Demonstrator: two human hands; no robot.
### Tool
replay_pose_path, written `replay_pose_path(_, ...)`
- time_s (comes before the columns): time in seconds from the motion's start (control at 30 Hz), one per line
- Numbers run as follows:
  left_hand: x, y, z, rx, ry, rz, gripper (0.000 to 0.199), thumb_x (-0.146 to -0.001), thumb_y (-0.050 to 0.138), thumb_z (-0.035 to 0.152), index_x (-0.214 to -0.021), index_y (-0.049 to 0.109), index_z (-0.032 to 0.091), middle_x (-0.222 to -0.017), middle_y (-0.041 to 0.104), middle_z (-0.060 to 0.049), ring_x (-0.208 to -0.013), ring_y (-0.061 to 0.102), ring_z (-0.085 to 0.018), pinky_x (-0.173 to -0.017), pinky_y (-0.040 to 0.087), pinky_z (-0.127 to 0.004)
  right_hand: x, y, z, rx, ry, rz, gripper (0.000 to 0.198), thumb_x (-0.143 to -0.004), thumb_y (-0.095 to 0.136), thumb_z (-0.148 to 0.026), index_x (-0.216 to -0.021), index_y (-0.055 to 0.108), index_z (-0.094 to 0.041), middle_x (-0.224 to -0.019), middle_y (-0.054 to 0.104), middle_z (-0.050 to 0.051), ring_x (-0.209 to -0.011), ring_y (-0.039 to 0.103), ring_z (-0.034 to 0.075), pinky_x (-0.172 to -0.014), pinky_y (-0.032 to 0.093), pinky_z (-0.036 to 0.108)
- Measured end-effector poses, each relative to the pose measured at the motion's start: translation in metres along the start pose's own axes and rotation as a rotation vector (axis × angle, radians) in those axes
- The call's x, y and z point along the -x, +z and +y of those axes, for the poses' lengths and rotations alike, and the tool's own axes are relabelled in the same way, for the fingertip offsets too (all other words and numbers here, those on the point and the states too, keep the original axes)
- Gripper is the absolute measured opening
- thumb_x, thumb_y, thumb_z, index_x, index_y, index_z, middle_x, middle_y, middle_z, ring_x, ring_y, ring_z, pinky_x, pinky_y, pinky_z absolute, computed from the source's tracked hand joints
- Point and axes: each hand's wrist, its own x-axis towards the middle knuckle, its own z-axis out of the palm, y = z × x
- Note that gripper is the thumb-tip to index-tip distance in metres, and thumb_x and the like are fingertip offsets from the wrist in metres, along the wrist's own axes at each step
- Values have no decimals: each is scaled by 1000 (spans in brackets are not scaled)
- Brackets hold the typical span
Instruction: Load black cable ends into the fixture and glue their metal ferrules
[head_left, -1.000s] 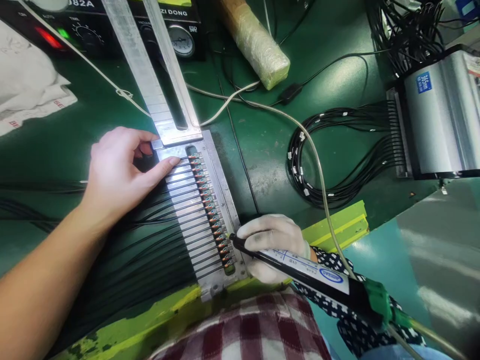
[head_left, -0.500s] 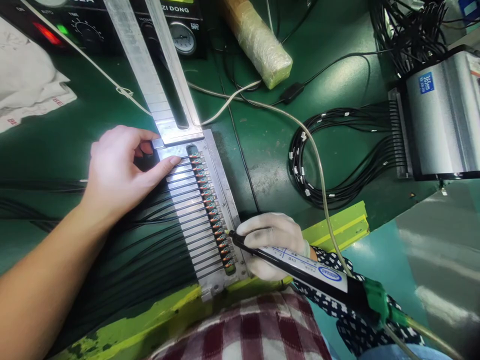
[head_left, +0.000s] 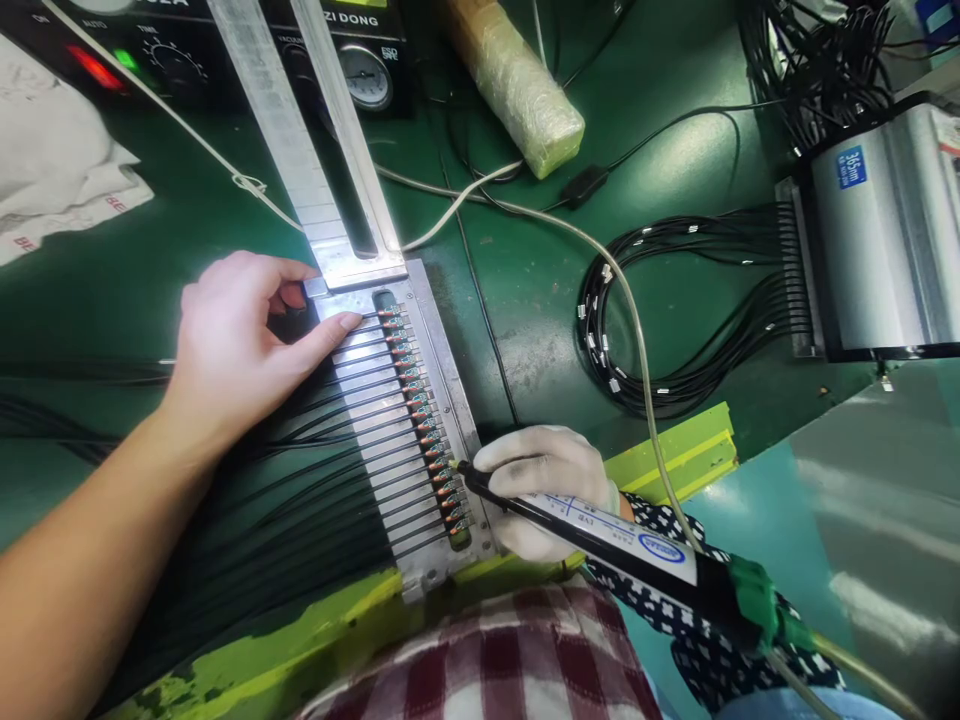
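Observation:
A flat metal fixture (head_left: 375,420) lies on the bench, with black cables (head_left: 367,430) laid side by side across it. The cable ends carry small circuit boards (head_left: 422,411) with orange solder joints, lined up over a slot. My bare left hand (head_left: 247,330) grips the fixture's upper left edge, thumb on top by the uppermost cables; its other fingertips are partly hidden. In my white-gloved right hand (head_left: 547,485) is a black dispensing syringe (head_left: 607,540) with a printed label and a green cap. The syringe's yellowish tip is at the boards in the lower half of the row.
A slotted metal bar (head_left: 277,130) meets the fixture's top end. Behind it stands a black dispenser controller (head_left: 172,60) with a gauge. On the right are a silver 365nm unit (head_left: 885,240) and coiled cables (head_left: 600,330). A wrapped block (head_left: 517,90) and white cloth (head_left: 60,150) lie at the back.

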Motion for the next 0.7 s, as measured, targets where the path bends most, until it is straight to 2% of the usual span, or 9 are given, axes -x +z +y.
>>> replay_pose_path(0.7, 1, 2, -1, -47, -2, -8, 40, -86, 54, 53, -106, 56, 18, -85, 53, -1, -84, 50, -19, -77, 38, -29, 3, 0, -1, -30, 8, 27, 11, -76, 67, -26, -83, 63, -18, -88, 73, 7, -72, 72, 15, -67, 59, 24)
